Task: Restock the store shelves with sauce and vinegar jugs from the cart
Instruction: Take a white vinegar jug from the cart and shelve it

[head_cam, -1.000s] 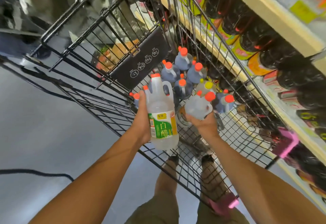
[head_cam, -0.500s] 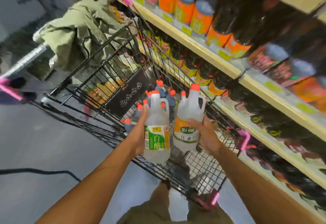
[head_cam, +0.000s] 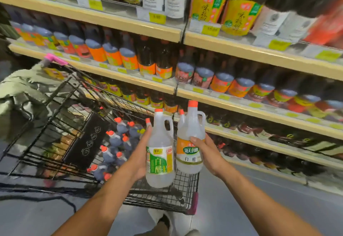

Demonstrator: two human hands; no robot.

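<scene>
Two clear jugs are up over the near end of the wire cart (head_cam: 163, 198), both upright; the left hand (head_cam: 143, 154) wraps the body of the green-label white vinegar jug (head_cam: 160, 161), and the right hand (head_cam: 206, 152) curls round the orange-label white vinegar jug (head_cam: 189, 143). A second orange cap (head_cam: 181, 112) shows just behind that one; whether it is also held, I cannot tell. More orange-capped jugs (head_cam: 118, 143) wait down in the cart; the store shelves (head_cam: 241, 105) ahead look packed with dark bottles. The grips are on the smooth sides, not the handles, so a slip looks possible; best keep them vertical, find a gap that matches each label, then set one down base-first with the label outward before freeing the other hand.
</scene>
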